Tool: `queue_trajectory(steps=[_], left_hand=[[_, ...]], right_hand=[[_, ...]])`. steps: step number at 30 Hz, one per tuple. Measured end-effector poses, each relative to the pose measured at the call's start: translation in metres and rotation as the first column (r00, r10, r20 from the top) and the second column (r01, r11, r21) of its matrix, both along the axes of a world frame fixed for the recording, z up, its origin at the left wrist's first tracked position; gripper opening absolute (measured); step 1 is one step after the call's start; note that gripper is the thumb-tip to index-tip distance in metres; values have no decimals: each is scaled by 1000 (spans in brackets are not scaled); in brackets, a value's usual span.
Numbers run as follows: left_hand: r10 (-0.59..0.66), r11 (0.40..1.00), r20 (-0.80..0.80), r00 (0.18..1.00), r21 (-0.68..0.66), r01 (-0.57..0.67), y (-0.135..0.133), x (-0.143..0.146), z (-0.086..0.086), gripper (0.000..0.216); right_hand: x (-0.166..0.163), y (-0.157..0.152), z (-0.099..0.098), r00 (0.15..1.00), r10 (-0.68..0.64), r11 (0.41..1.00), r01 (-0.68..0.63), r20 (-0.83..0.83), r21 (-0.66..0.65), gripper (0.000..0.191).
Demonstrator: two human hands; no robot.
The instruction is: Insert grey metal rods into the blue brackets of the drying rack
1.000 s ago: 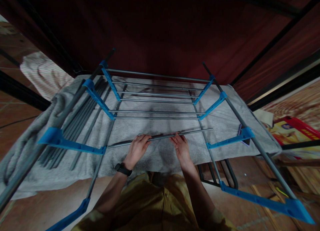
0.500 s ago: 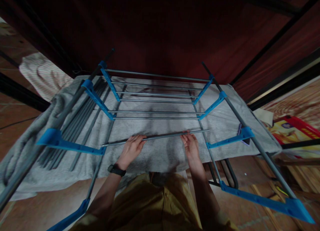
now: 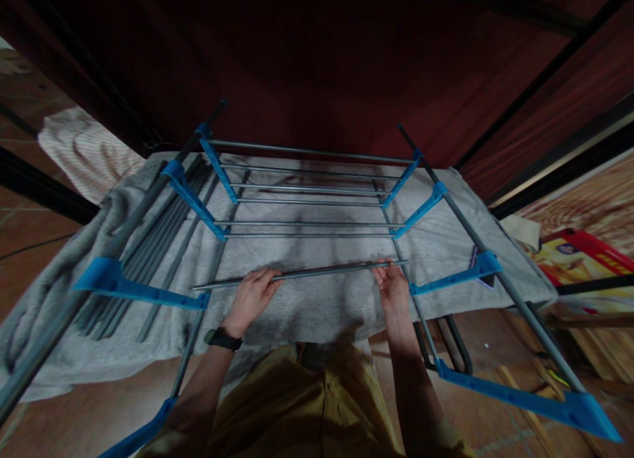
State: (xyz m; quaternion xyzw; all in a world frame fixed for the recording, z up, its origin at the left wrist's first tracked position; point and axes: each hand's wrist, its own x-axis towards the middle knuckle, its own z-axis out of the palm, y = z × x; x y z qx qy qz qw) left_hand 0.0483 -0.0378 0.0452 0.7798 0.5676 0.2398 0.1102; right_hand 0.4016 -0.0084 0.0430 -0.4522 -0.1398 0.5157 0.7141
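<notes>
Grey rod (image 3: pixel 321 271) was held under the curled left hand (image 3: pixel 251 298) and pinched by the half-curled right hand (image 3: pixel 394 291); level support was best given between the blue brackets (image 3: pixel 148 289)

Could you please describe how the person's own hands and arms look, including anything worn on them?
The left hand and right hand wear no gloves. A dark watch or band circles the left wrist. The forearms are bare, with mustard-yellow sleeves at the picture's bottom edge.
</notes>
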Motion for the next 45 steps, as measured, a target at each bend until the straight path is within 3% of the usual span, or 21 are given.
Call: queue_trajectory(steps=[14,32,45], left_hand=[[12,999,26,1000,-33,-11,-2,-5,0,29],[-33,997,-29,999,-69,31,-3,1,3,32],[88,996,-49,995,-12,-89,-1,-14,-17,20]], right_hand=[[36,7,4,994,-97,994,99,54,-43,8],[38,2,-3,993,-88,994,92,74,-54,11],[47,6,3,984,-174,985,174,31,-15,4]])
